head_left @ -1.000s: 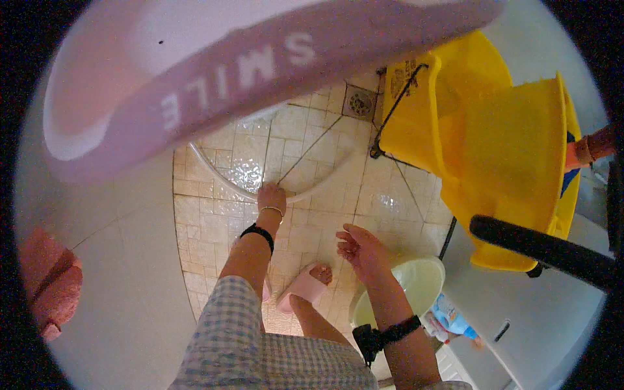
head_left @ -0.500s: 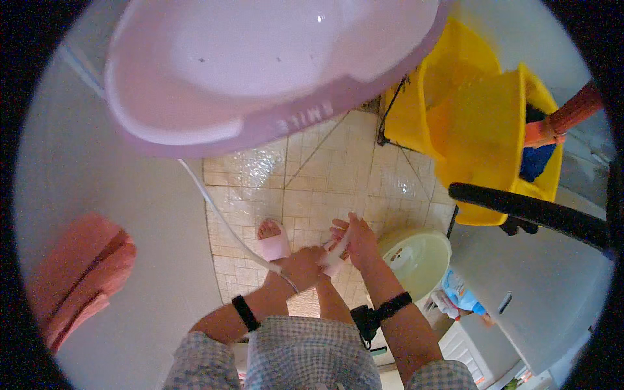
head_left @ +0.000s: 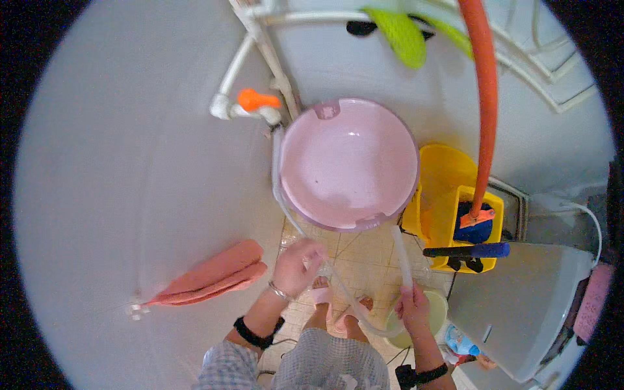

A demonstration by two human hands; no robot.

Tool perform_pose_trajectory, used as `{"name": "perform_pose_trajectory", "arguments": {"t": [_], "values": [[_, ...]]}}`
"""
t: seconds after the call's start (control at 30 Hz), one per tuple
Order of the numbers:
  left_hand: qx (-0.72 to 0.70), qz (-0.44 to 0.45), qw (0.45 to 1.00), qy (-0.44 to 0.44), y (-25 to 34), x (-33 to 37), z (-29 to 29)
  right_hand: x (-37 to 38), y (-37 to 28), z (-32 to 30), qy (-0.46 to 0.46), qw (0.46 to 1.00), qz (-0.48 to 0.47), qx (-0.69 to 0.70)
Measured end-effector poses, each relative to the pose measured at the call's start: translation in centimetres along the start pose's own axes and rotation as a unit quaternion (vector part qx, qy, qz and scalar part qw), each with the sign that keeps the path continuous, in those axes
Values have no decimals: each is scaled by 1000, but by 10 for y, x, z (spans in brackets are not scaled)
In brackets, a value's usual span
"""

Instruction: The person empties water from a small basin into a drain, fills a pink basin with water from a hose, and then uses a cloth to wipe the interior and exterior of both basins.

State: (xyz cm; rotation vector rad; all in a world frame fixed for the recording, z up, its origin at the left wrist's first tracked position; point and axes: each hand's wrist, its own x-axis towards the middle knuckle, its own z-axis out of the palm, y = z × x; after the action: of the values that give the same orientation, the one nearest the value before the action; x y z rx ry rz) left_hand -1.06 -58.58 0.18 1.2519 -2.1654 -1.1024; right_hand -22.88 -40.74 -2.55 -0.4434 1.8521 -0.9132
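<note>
Head cam: our right hand (head_left: 414,307) has fingers clamped on the hose (head_left: 402,253) at 5 o'clock; left hand (head_left: 299,263) at 6 o'clock, fingers curled, we can't tell if they're gripping.

Soft light, grain, bent fisheye edges

The hose (head_left: 402,253) is whitish, translucent. Far: pink basin (head_left: 351,169) with a mauve rim (head_left: 338,227); white pipes (head_left: 318,17); bright orange tap handle (head_left: 255,100). Right: yellow mop bucket (head_left: 445,162), orange-red pole (head_left: 486,117), dark blue mop head (head_left: 476,231). Left: salmon-pink towel (head_left: 221,272); grey wall (head_left: 130,143). Near: pale green tub (head_left: 437,313), pale pink slippers (head_left: 321,296), blue-grey and white checked sleeve (head_left: 227,364); beige tiles (head_left: 372,259).
</note>
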Motion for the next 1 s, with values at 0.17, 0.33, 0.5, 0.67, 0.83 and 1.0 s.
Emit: {"name": "perform_pose_trajectory", "arguments": {"t": [0.17,0.33,0.5,0.67,0.83,1.0], "values": [[160,48,957,237,47,81,-94,-13,-80,18,0,993,-82,-79],[316,84,921,211,57,155,-144,-5,-139,44,-67,981,-92,-154],[343,-11,934,102,71,182,-146,32,-115,49,-42,969,-163,-179],[416,-75,897,128,81,196,-142,60,-96,53,-49,967,-147,-200],[414,-145,890,125,81,204,-147,66,-115,58,-114,970,-91,-196],[399,-158,895,124,81,209,-146,94,-112,69,-119,960,-160,-196]]}}
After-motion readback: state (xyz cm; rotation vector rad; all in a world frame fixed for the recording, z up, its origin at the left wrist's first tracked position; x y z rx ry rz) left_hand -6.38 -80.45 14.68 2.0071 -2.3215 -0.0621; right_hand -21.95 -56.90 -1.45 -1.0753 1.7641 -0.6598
